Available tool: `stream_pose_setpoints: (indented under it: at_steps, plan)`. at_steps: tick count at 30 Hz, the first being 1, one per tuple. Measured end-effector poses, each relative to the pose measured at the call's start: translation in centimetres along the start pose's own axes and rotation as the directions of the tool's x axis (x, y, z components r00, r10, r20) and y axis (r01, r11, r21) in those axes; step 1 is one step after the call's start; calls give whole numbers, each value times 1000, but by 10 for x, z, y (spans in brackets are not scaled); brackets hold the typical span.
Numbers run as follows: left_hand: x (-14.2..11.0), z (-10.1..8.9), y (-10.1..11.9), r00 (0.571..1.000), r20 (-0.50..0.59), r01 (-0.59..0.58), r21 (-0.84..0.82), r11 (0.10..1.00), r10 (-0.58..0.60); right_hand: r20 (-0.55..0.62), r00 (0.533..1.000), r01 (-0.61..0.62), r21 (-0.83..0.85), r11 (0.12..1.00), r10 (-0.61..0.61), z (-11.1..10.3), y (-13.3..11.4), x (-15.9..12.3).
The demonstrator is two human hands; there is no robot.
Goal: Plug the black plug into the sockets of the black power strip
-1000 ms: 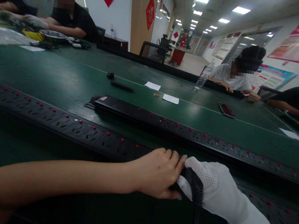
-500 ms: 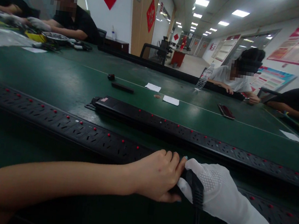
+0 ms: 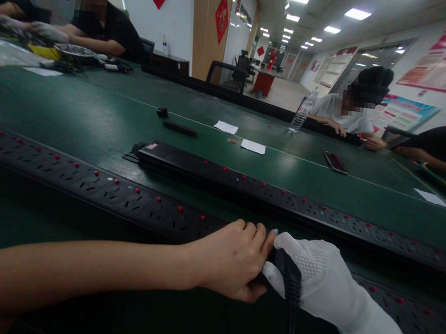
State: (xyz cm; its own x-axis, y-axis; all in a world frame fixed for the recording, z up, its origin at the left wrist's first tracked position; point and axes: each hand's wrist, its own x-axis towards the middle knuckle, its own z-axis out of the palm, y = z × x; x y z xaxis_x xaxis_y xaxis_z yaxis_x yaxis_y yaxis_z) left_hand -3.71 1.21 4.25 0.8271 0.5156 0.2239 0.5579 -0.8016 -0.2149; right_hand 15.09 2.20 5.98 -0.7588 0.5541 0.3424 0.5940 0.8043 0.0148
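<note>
A long black power strip [image 3: 93, 185] with red dots and slotted sockets runs across the table in front of me. My bare left hand [image 3: 237, 259] is wrapped over it, its thumb on the near side. Close against those fingers, my right hand [image 3: 314, 272], in a white dotted glove, pinches a black plug [image 3: 286, 266]. The plug's cord [image 3: 291, 329] hangs down toward me. Its front end is hidden between my hands, so I cannot tell whether its pins sit in a socket.
Behind lies a second black power strip [image 3: 245, 186]. Farther back on the green table [image 3: 102, 113] are white papers [image 3: 253, 147], a phone [image 3: 335, 162], a water bottle [image 3: 301, 114] and a black bar [image 3: 179, 128]. Several people sit around the far side; tangled cables lie at left.
The view has shifted slightly, moving the scene a little left and up in the picture. Both hands keep their holds on the power strip and the plug.
</note>
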Motion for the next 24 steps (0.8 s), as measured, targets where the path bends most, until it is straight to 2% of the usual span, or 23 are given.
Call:
stream_pose_setpoints:
  at_steps: [8,18,24]
  plan:
    - [0,2,2,1000,4,22,5,1000,-22,-29,1000,11,16,1000,-10,-2,-2,2]
    - [-1,-7,0,998,51,41,-111,993,-36,12,1000,-12,33,999,12,-2,-2,3]
    - [-1,-8,0,997,67,33,-104,994,-26,15,1000,-7,19,1000,7,-3,-2,1]
